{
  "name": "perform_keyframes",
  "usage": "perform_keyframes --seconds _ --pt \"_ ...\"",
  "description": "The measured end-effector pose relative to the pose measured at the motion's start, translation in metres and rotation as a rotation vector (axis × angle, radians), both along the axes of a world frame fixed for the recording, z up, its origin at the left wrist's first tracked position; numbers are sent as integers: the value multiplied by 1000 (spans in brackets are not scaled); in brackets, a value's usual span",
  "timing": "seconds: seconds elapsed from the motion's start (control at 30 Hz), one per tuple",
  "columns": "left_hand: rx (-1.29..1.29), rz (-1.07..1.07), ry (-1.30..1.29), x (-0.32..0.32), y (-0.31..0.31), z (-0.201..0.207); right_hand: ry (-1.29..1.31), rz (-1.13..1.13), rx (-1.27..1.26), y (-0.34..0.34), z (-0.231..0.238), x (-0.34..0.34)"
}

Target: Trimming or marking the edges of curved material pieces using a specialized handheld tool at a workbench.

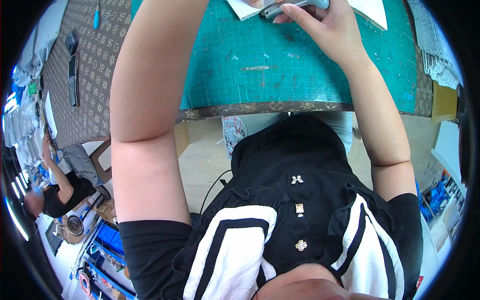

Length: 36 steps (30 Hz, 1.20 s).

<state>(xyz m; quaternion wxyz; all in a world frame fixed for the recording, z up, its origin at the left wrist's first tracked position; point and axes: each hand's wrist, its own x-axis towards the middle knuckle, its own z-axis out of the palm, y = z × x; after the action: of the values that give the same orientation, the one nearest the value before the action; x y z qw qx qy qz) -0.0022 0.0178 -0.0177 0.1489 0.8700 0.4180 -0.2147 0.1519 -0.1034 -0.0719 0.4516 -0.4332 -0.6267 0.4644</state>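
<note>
At the top edge, my right hand (325, 25) is closed around a grey hand tool with a metal front end, which looks like a stapler (280, 9). Its metal end meets the corner of a white sheet or thin board (243, 11). My left forearm runs up out of the picture. Of my left hand (256, 3) only a fingertip shows, by the white piece and the tool's end; its other fingers are cut off. Under both hands lies a green cutting mat (300, 75) with grid lines and scuff marks.
Another white board (371, 12) lies right of my right hand. On the patterned tablecloth (95, 65) at left are a blue-handled tool (96, 17) and a long black object (73, 80). Stacked wrapped sheets (437, 45) stand at far right. Another person (65, 192) sits at far left.
</note>
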Motion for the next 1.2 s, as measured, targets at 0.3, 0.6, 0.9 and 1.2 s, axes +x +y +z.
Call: perform_keyframes --seconds 0.3,0.6,0.9,1.2 --pt "2 2 -1 2 -2 1 -168 -6 158 12 -42 9" --pt "-7 20 10 2 -4 4 -8 -26 51 -2 -1 0" --pt "-9 13 14 2 -2 2 -45 -5 95 -3 1 0" --pt "-8 25 52 4 -4 5 -213 -44 116 -3 10 -6"
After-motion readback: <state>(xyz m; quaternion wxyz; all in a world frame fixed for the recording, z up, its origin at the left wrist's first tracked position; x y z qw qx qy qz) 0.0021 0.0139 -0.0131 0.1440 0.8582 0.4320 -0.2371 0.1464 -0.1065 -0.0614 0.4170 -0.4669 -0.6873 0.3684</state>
